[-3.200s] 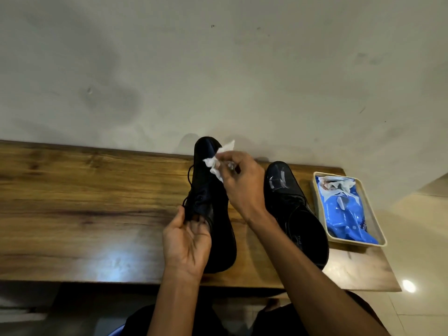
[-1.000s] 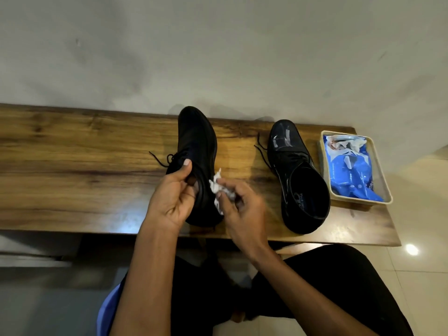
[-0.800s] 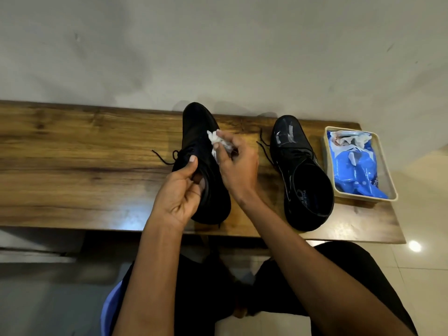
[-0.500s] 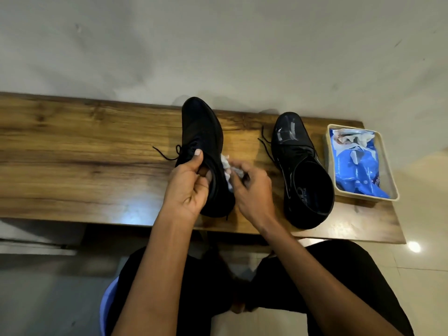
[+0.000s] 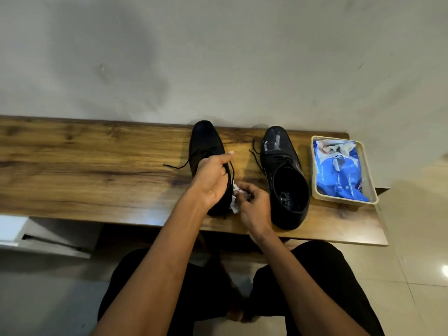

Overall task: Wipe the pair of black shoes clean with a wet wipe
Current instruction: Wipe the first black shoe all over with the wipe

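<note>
The left black shoe (image 5: 206, 151) is gripped by the left hand (image 5: 213, 180); beside it, the crumpled wet wipe (image 5: 236, 197) is pinched in the right hand (image 5: 252, 204) against the shoe's side. Wiping is judged underway; firm strokes toward the heel are called for next.

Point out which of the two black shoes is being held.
The left shoe, under the left hand, with the right hand pressing a wet wipe to its side. The glossy right shoe stands untouched.
</note>
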A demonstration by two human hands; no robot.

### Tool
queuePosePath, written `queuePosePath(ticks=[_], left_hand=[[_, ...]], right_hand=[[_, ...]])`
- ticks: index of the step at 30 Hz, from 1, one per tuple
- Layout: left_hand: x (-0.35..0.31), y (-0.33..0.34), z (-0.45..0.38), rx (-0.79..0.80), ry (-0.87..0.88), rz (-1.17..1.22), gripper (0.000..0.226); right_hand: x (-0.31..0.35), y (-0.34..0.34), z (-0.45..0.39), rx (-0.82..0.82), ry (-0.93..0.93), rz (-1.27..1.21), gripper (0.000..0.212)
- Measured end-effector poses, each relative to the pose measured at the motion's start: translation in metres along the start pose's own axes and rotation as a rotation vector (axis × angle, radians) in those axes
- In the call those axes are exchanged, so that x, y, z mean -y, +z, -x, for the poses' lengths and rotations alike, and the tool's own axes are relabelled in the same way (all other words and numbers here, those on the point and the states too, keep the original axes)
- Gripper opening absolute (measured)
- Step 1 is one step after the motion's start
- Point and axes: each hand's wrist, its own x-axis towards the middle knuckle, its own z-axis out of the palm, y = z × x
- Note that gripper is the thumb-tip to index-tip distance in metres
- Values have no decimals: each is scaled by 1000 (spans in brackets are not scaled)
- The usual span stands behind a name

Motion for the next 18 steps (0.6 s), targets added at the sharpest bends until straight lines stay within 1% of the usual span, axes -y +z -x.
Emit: queuePosePath(ticks=[1,2,3,4,6,7,8,10,12,14,18], left_hand=[[-2,0,10,23,25,-117,12],[-4,-5,20,27,73,-256,18],[-5,-12,30,-2,159,-426,31],[-4,-22,39,-62,280,-638,39],[4,-48,51,-192,533,-1101,41],[10,-60,54,-214,595,-1255,40],[19,-70,54,-200,604,-1336,40],[39,-84,53,-153,596,-1353,35],[53,-90,51,-161,643,-1301,25],[57,-94,49,-178,688,-1260,18],[55,-100,49,-123,727,-1228,18]], right_hand=[[3,-1,-1,4,-11,-31,20],[6,-2,-3,8,-15,-55,19],[9,-2,-4,15,-10,-75,19],[10,-3,-3,21,-4,-86,19],[9,-2,2,18,12,-98,19],[7,-1,7,19,23,-105,19],[5,0,14,27,35,-114,18],[-1,5,30,52,72,-140,17],[-4,14,43,57,119,-179,17],[-3,20,42,24,148,-214,16],[14,23,13,-52,124,-286,14]])
